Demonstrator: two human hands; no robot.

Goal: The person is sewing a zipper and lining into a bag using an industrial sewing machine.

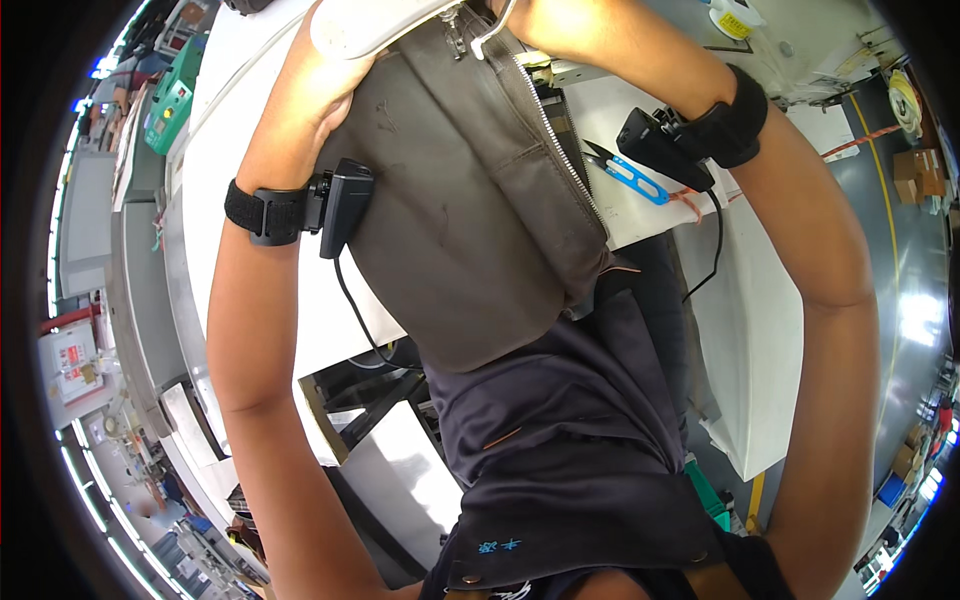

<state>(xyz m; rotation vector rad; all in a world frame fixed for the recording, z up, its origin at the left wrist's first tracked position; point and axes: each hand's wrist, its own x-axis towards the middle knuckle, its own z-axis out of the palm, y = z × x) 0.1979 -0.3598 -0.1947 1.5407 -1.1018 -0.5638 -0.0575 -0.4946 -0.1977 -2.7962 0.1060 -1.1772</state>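
Note:
A dark brown bag or bag panel (450,190) with a smooth leather-like face lies across the white work table and hangs over its near edge towards my lap. An open metal zipper (560,150) runs down its right side. At the bag's upper left edge rests my left hand (325,85), its fingers hidden behind the white sewing machine head (375,22). My right hand (545,25) is at the bag's upper right, by the zipper's far end, and the top of the picture cuts off its fingers. The machine's needle and presser foot area (455,35) sits over the bag between both hands.
Blue-handled thread snips (632,180) lie on the table right of the bag, beside an orange cord (688,205). Black devices with cables are strapped to both wrists. A green machine (177,100) stands far left; cardboard boxes (917,175) are at the far right.

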